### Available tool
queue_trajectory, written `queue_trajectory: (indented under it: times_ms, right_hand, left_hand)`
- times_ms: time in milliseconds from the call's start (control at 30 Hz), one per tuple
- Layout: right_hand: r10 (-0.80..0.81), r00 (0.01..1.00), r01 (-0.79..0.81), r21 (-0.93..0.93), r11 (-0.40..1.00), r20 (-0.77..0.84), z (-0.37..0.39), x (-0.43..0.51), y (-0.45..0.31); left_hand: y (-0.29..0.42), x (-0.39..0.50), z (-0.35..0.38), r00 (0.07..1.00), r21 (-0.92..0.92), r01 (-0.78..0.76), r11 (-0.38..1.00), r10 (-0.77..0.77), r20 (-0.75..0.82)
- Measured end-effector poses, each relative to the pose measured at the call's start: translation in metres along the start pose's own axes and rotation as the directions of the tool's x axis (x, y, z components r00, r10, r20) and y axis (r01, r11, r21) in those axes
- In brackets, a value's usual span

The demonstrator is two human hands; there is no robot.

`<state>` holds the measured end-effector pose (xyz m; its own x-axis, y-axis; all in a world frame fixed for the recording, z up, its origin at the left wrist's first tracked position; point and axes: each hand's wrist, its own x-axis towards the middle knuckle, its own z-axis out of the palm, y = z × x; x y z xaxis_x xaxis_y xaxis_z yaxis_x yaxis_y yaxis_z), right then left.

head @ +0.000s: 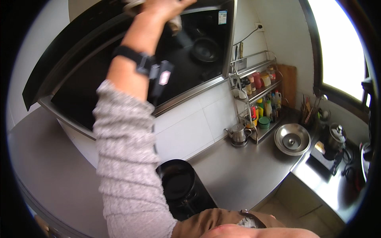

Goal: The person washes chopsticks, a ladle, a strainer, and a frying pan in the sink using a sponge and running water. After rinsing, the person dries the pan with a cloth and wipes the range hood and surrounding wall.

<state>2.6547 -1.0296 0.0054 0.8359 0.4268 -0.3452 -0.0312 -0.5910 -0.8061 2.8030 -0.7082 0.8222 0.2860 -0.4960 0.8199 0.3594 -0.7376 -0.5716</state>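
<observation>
My left hand (165, 7), partly cut off by the top edge and blurred, presses a pale cloth (176, 24) against the black glass front of a range hood (190, 62). Cloth shows on both sides of the hand. A black strap with a small device (143, 63) is around that wrist, and the grey knitted sleeve (128, 154) is pushed up. Below the hood, a dark pan (178, 181) sits on a black cooktop (199, 205), partly behind the sleeve. My right hand is out of view; a blurred patch of skin at the bottom edge is unclear.
A metal kettle (239, 134) stands beside a steel rack (253, 95) of jars and bottles. Steel basins (292, 139) rest on the metal counter (238, 169). A wooden board (287, 86) leans behind the rack; a lidded pot (337, 135) stands near the window.
</observation>
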Motion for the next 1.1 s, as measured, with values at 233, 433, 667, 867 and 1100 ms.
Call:
queue_trajectory:
  times_ms: [233, 433, 667, 867, 1100]
  right_hand:
    - [0.144, 0.969, -0.120, 0.131, 0.984, -0.200, -0.145, 0.001, 0.033]
    - [0.146, 0.964, -0.105, 0.190, 0.976, -0.222, -0.153, -0.002, 0.108]
    - [0.195, 0.940, -0.119, 0.267, 0.956, -0.281, -0.157, -0.008, 0.050]
    - [0.023, 0.978, 0.000, 0.110, 0.994, -0.206, -0.152, 0.014, 0.006]
    - [0.020, 0.998, -0.020, -0.008, 1.000, -0.054, -0.113, 0.031, -0.040]
  left_hand:
    - [0.127, 0.096, 0.083, 0.998, -0.133, -0.001, 0.991, 0.009, 0.055]
    - [0.198, 0.143, 0.111, 0.986, -0.101, 0.023, 0.995, -0.006, 0.168]
    - [0.204, 0.164, 0.116, 0.967, -0.209, -0.078, 0.975, 0.125, 0.221]
    - [0.120, 0.098, 0.069, 0.987, -0.010, -0.142, 0.990, 0.142, 0.078]
    - [-0.071, -0.033, -0.028, 0.997, 0.227, -0.030, 0.973, 0.012, 0.081]
